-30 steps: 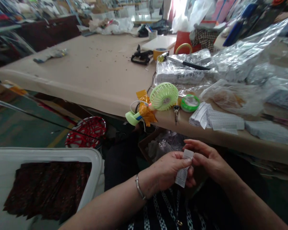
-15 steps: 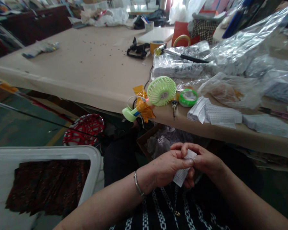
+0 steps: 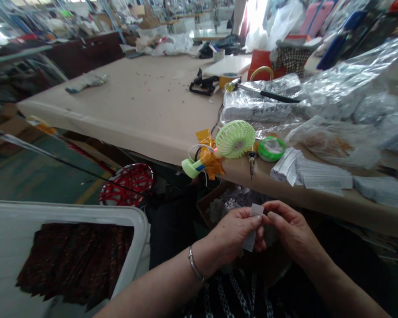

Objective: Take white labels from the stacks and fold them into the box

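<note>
Tan paper covers the broad counter [image 3: 146, 106], which fills the upper half of the view. At the lower left, a white tub [image 3: 134, 221] holds folded dark red fabric [image 3: 73, 260]. Crinkled clear plastic bags [image 3: 334, 88] are heaped along the counter's right side. A pale green fan [image 3: 235, 139] is taped at the near edge, and flat stacks of labels [image 3: 318, 174] lie just beside it to the right. Below the counter's edge, over the lap, the left hand [image 3: 234, 234] and right hand [image 3: 290, 232] meet. Both are closed in a fingertip pinch on one small white label [image 3: 251, 240], held upright between them with its lower end hanging past the left fingers. The hold is narrow and sits at the very top of the strip, so a slack pinch would likely let it slip. It could then drop into the open box [image 3: 204, 207] of scraps underneath, where it would be hard to pick out. A sideways pull between the two pinches could crease or tear it.
</note>
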Motion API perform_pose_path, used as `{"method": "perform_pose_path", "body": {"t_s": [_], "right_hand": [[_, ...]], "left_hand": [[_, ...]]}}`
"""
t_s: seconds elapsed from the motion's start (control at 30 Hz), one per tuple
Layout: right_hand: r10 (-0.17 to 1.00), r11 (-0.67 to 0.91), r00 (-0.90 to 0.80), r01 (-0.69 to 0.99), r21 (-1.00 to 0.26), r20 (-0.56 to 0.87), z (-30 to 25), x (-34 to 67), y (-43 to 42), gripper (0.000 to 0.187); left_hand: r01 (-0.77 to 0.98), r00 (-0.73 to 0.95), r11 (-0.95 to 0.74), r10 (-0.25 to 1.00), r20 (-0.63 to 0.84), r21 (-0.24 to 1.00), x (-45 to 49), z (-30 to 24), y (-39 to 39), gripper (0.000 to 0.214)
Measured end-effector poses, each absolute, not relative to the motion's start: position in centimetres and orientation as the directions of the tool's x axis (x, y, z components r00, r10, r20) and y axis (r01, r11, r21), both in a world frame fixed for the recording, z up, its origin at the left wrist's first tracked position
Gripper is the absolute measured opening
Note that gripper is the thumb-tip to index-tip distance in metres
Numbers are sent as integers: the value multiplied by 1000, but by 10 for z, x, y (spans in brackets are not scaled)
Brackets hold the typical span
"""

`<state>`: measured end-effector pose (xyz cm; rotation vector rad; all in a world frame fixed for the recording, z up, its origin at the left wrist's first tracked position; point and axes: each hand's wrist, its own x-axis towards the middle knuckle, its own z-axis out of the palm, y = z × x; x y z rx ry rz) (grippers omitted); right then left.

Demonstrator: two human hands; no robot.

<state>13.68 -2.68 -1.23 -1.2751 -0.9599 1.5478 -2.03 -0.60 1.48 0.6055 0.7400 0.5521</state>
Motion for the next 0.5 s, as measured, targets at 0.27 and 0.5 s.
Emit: {"method": "perform_pose_path", "body": {"t_s": [0.27,0.5], "right_hand": [[931,-363,-123,-227,-904,-343,2,116,-10,25],[943,-330,-130,-233,-915,-307,-2,113,-1,23]], "left_hand": [[-199,517,576,749,-414,793,-18,19,-1,38],[-216,459,534,795,-398,818,-16,16,3,38]]}}
